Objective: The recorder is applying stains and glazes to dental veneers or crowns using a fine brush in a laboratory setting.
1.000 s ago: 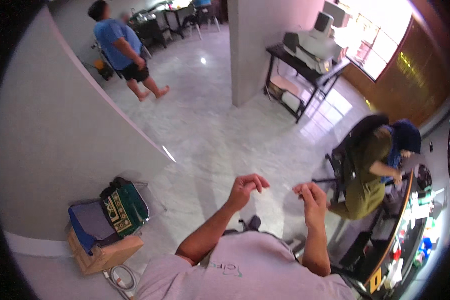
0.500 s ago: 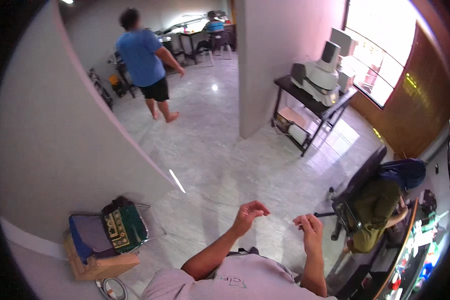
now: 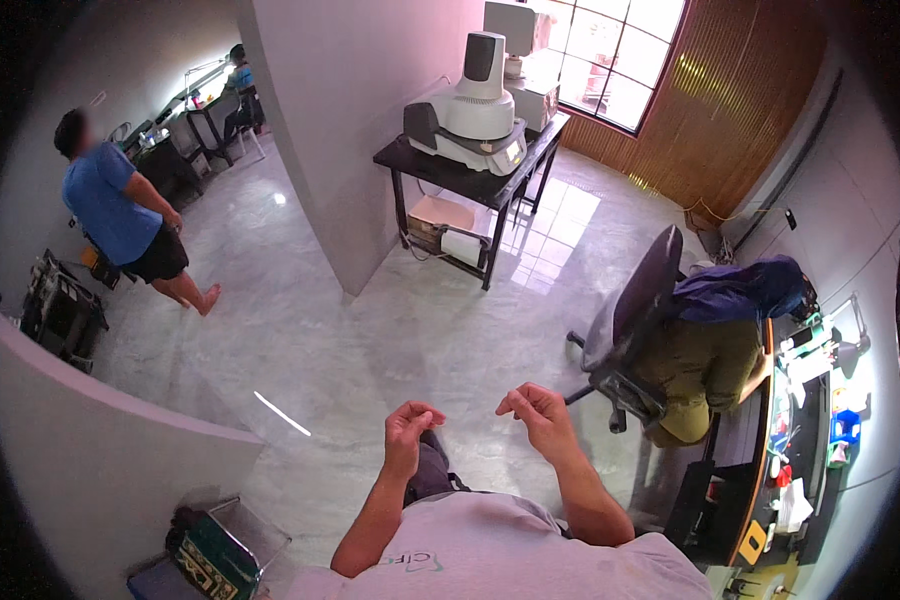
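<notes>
My left hand [image 3: 410, 432] is raised in front of my chest, its thumb pressed against the curled fingers. Across a gap from it, my right hand [image 3: 540, 415] is held at about the same height in a similar pinch. Neither touches the other. Whether anything small sits between the fingertips of either hand is too fine to make out. Below both hands are my light shirt [image 3: 500, 545] and one dark trouser leg [image 3: 432, 470], with the grey tiled floor beyond.
A white machine [image 3: 475, 120] stands on a black table [image 3: 450, 178] ahead. To the right, a person in olive trousers [image 3: 705, 365] sits on an office chair [image 3: 635, 300] beside a cluttered workbench [image 3: 760, 470]. A person in blue [image 3: 120, 205] stands far left. A partition wall [image 3: 320, 120] juts out.
My view has swung to the right, so the machine table and workbench show more fully. Both hands stay raised and pinched. The person in blue has lowered the arm.
</notes>
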`<state>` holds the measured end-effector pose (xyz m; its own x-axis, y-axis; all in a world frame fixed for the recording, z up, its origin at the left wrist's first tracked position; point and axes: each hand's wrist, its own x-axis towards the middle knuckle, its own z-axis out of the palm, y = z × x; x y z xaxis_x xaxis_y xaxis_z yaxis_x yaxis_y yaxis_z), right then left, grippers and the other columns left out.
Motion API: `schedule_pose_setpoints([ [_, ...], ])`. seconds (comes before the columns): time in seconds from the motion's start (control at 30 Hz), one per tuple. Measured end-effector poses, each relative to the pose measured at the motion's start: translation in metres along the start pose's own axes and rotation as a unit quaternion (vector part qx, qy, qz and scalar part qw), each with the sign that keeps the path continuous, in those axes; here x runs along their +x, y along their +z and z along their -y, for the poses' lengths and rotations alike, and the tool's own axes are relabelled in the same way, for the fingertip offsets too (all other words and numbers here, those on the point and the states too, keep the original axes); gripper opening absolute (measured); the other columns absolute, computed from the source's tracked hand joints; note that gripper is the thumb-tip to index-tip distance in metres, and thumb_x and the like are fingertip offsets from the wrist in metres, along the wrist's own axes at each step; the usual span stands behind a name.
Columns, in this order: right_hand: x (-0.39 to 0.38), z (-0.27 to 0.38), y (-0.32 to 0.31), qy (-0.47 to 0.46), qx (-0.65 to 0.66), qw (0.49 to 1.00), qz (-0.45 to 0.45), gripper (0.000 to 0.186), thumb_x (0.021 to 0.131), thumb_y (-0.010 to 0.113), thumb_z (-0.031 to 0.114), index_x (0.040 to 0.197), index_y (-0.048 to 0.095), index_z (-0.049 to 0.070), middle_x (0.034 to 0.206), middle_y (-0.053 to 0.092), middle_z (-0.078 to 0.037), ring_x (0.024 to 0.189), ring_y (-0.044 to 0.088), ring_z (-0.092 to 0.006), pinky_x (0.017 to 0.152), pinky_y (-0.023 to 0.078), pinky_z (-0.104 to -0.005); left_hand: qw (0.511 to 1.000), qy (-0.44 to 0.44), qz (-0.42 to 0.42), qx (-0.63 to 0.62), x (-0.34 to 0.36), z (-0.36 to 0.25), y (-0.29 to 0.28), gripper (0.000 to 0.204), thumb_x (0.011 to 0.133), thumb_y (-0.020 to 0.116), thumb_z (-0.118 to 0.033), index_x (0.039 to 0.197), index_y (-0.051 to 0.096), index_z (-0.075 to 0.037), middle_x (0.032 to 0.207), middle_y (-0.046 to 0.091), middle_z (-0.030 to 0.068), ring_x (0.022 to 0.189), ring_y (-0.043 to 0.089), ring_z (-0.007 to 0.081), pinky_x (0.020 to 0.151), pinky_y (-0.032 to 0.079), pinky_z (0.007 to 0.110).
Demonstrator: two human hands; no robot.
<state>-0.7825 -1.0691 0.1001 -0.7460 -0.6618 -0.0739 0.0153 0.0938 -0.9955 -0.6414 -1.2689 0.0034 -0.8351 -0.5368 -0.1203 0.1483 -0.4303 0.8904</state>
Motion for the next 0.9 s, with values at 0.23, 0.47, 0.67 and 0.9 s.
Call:
schedule_pose_setpoints([
  [0.23, 0.148, 0.003, -0.017, -0.003, 0.026, 0.998, -0.051, 0.022, 0.102, 0.063, 0.018, 0.093, 0.071, -0.001, 0.088, 0.073, -0.006, 0.077, 0.060, -0.0079, 0.073, 0.047, -0.0252, 0.999, -0.037, -0.008, 0.019, 0.169, -0.024, 0.007, 0.014, 0.090, 0.056, -0.007, 0.094, 0.068, -0.001, 0.090, 0.073, 0.0118, 0.086, 0.068, 0.0193, 0.083, 0.051, 0.034],
  [0.47, 0.302, 0.022, -0.054, 0.002, 0.037, 0.993, -0.110, 0.017, 0.098, 0.068, 0.014, 0.087, 0.069, 0.001, 0.078, 0.069, -0.002, 0.070, 0.058, -0.0059, 0.063, 0.043, -0.0246, 0.996, 0.006, 0.084, 0.038, 0.355, -0.084, 0.036, 0.024, 0.077, 0.044, -0.005, 0.078, 0.067, 0.004, 0.090, 0.071, 0.0193, 0.089, 0.067, 0.0259, 0.089, 0.052, 0.038],
  [0.67, 0.442, 0.013, -0.138, -0.038, -0.033, 0.986, -0.162, 0.011, 0.093, 0.071, 0.009, 0.091, 0.072, -0.001, 0.082, 0.071, -0.002, 0.074, 0.059, -0.0075, 0.069, 0.048, -0.0250, 0.993, 0.017, 0.088, 0.072, 0.453, -0.090, 0.051, 0.020, 0.083, 0.049, -0.006, 0.085, 0.068, 0.002, 0.091, 0.072, 0.0155, 0.088, 0.067, 0.0224, 0.087, 0.052, 0.035],
  [0.9, 0.698, -0.002, -0.285, -0.159, -0.146, 0.959, -0.185, 0.012, 0.086, 0.074, 0.006, 0.096, 0.074, -0.001, 0.082, 0.074, -0.006, 0.076, 0.066, -0.0091, 0.071, 0.053, -0.0262, 0.997, 0.030, -0.049, 0.046, 0.515, -0.038, 0.079, 0.016, 0.091, 0.055, -0.009, 0.097, 0.067, 0.000, 0.091, 0.071, 0.0118, 0.085, 0.067, 0.0196, 0.083, 0.052, 0.033],
])
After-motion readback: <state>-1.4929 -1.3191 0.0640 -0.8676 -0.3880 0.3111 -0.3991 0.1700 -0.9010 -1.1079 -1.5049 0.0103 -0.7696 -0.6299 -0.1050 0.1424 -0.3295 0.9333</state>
